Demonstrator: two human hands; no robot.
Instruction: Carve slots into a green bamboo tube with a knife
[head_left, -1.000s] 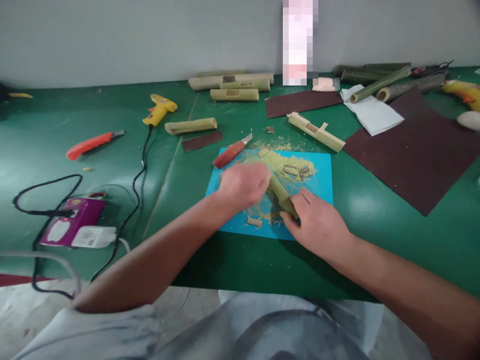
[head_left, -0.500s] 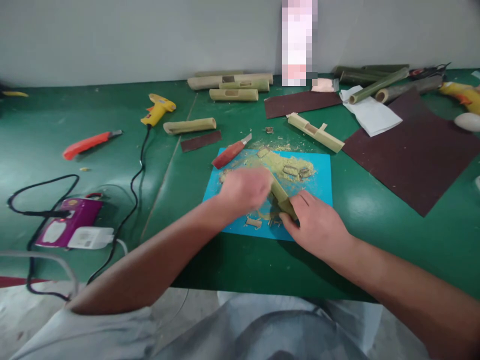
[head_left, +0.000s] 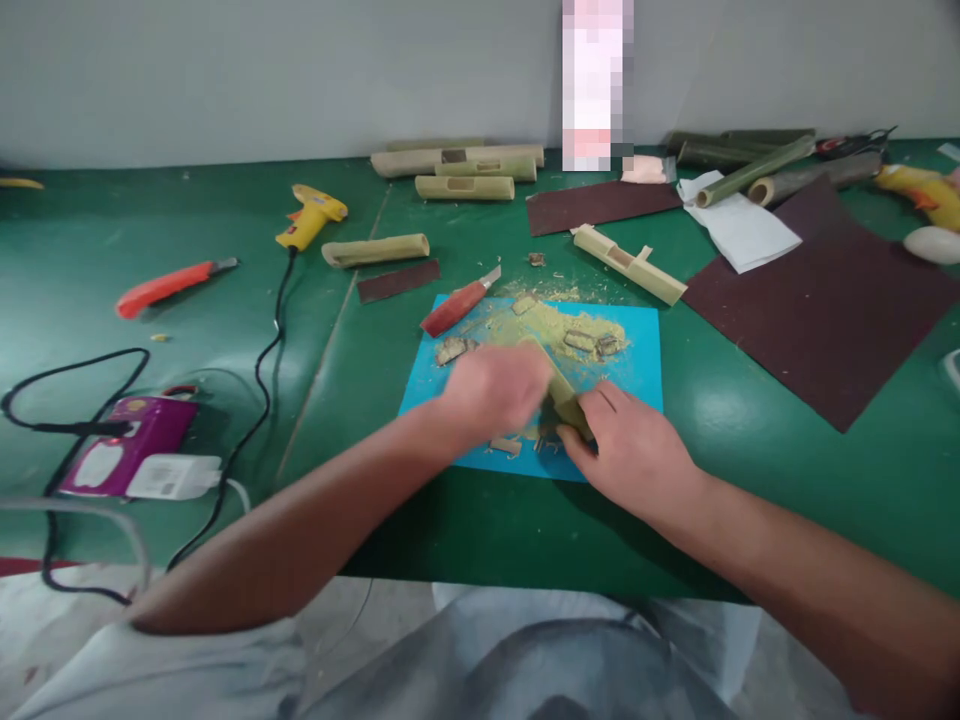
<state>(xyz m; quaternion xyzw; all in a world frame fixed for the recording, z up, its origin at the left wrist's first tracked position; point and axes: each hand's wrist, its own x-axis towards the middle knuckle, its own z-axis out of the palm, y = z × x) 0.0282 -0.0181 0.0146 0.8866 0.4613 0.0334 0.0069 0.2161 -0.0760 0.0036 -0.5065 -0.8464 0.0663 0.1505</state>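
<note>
Now, head view, bamboo piece (head_left: 562, 390): it lies slantwise over the blue sheet (head_left: 643, 360).
Right hand (head_left: 637, 442): it is gripping the near end of this piece.
Left hand (head_left: 495, 392): it is curled beside the far end, blurred; whether it holds something, I cannot tell.
Red-handled knife (head_left: 456, 308): it rests across the sheet's far edge.

Over the blue sheet (head_left: 643, 352), a bamboo piece (head_left: 564, 396) is gripped by the right hand (head_left: 637, 437) and partly hidden by the left hand (head_left: 498, 390).
</note>
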